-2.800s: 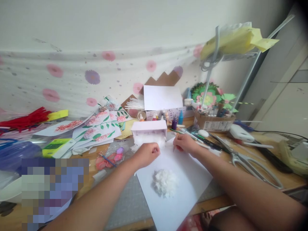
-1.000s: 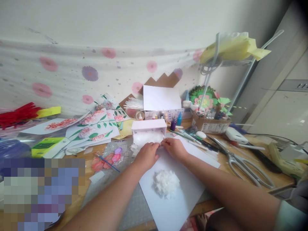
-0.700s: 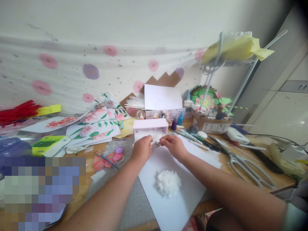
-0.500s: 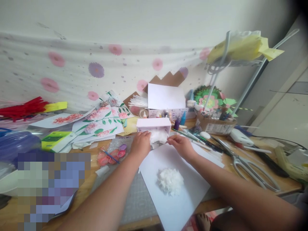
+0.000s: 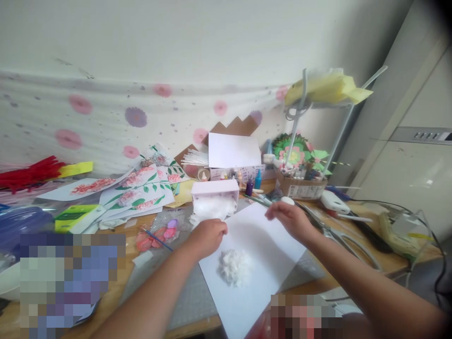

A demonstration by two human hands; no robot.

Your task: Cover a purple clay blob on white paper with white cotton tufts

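Observation:
A white sheet of paper [image 5: 261, 245] lies on the table with a ruffled white paper-like flower [image 5: 235, 267] on it. My left hand [image 5: 210, 237] is over the sheet's left edge, its fingers curled together; anything in them is too small to make out. Over the sheet's right part, my right hand [image 5: 291, 220] is raised with fingers loosely bent and apart, and I see nothing in it. Beyond my left hand sits a small open white box [image 5: 215, 188], with soft white material [image 5: 212, 207] spilling from its front.
A grey cutting mat [image 5: 162, 292] lies under the sheet. Large scissors [image 5: 353, 242] and a cardboard box of tools [image 5: 300, 188] are on the right. Paint bottles [image 5: 250, 186] stand behind the white box. Flower paintings [image 5: 134, 193] and pink petal-like pieces [image 5: 158, 235] are on the left.
Both hands have drawn back from the white box and moved apart, the left nearer to me, the right to the right. More white material now hangs from the box. The view has shifted.

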